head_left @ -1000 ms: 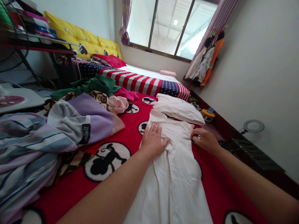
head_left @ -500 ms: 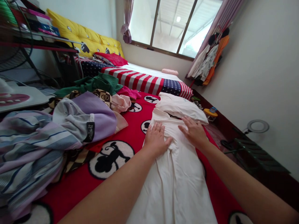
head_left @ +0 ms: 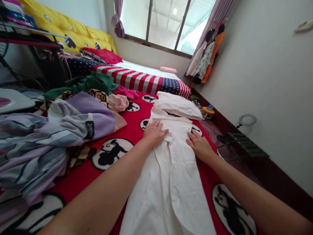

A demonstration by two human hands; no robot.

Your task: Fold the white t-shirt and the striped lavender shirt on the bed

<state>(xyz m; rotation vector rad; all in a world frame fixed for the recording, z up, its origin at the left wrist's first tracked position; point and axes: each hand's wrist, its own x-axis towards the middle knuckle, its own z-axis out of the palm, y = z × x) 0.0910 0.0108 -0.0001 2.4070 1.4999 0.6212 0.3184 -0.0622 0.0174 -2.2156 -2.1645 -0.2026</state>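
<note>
Head view: white garment (head_left: 168, 182) lies lengthwise on red blanket (head_left: 133, 130), center, creases running down its middle. Left hand (head_left: 154, 133) rests palm-down on its upper left part, fingers extended, gripping nothing. Right hand (head_left: 199, 145) at garment's right edge, fingers stretched out, not clenched; whether fingertips press cloth, cannot tell. Folded white cloth (head_left: 179, 106) just beyond garment's top end. Striped cloth (head_left: 31, 140) and purple cloth (head_left: 102, 117) heaped at left.

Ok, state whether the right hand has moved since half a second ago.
Yes: against the flag-patterned cover, the right hand has moved rightward and nearer the wearer, to the right edge of the white garment.
</note>
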